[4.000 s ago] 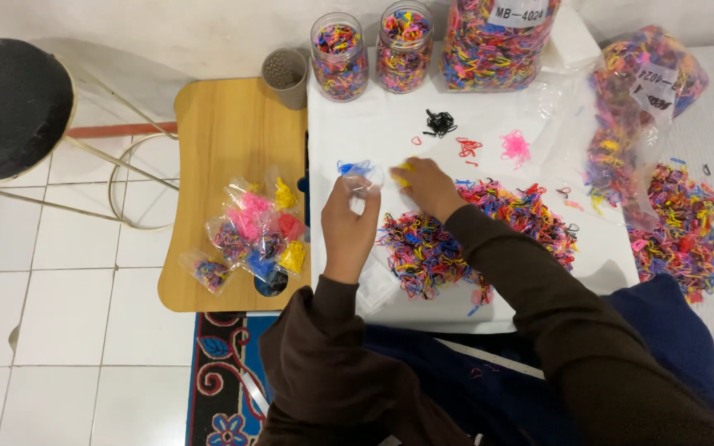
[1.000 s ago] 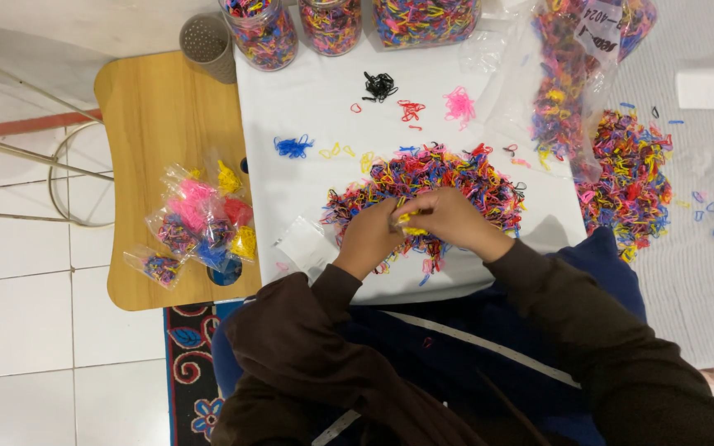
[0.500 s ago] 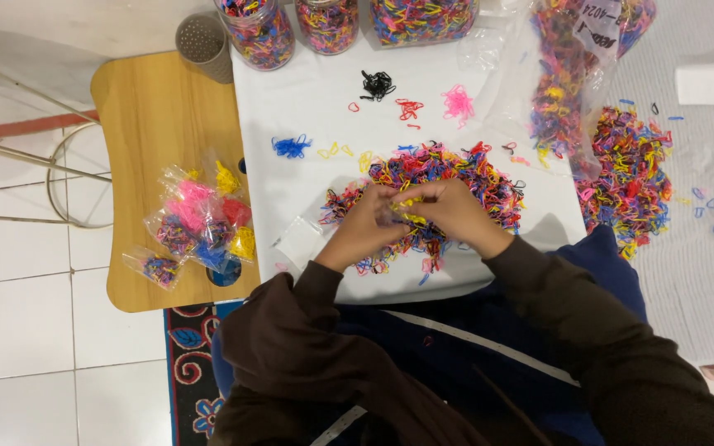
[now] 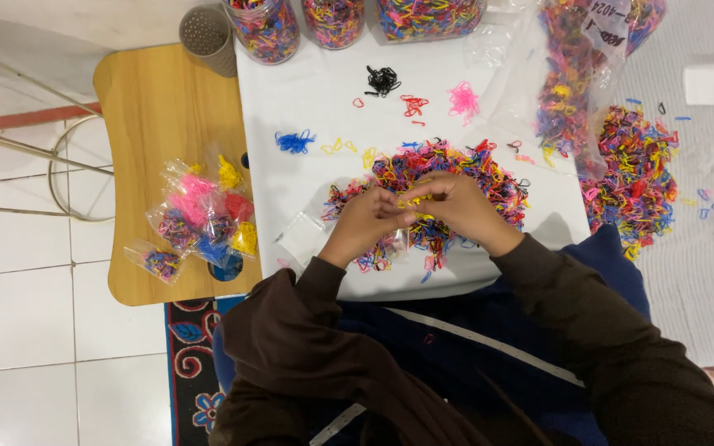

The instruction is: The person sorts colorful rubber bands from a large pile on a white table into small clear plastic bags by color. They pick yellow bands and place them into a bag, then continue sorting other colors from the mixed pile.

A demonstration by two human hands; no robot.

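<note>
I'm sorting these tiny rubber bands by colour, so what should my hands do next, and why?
Probably carry the yellow bands pinched between the left hand and right hand over to the small yellow group. Both hands meet over the mixed pile, and blue, red, pink and black groups already lie apart beyond it.

Left of our grip lie small clear packets (image 4: 200,223) of coloured bands. Far right above it stands a big clear bag (image 4: 576,78) with a white label (image 4: 609,25).
</note>
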